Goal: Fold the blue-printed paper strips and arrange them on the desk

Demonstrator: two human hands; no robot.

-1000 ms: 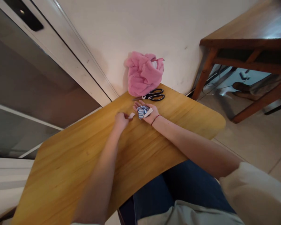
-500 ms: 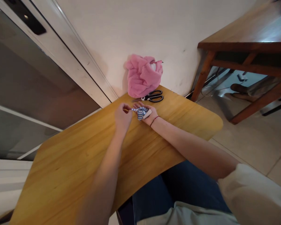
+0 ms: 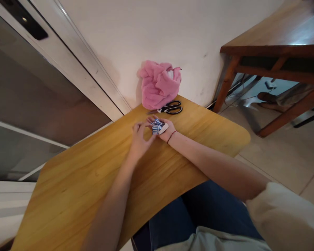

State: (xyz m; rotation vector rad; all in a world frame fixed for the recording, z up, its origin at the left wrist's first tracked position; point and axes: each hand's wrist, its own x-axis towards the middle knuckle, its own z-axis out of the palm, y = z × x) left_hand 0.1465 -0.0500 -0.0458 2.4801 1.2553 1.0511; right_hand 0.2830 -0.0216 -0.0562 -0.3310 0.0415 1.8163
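Observation:
My right hand [image 3: 168, 130] lies palm up above the table and holds a small blue-and-white striped cloth bundle [image 3: 157, 126]. A flat white piece [image 3: 163, 129], perhaps a tag or card, sticks out on the bundle's right side. At the bundle's left edge is my left hand [image 3: 141, 139], thumb and fingers apart; its thumb tip comes close to the cloth, and whether it touches I cannot tell. Just beyond the hands rests a pair of scissors [image 3: 170, 107] with black handles, blades pointing left.
A pink plush cloth [image 3: 159, 85] sits at the table's far corner against the white wall. The wooden table [image 3: 94, 174] extends under my arms. To the right stands a darker wooden table [image 3: 251, 48], with a person's foot [image 3: 267, 98] beneath it.
My left hand has let go of the striped strip it was pinching and pulling leftward. Its fingers have spread, and its thumb has moved right toward the bundle. My right hand has barely moved.

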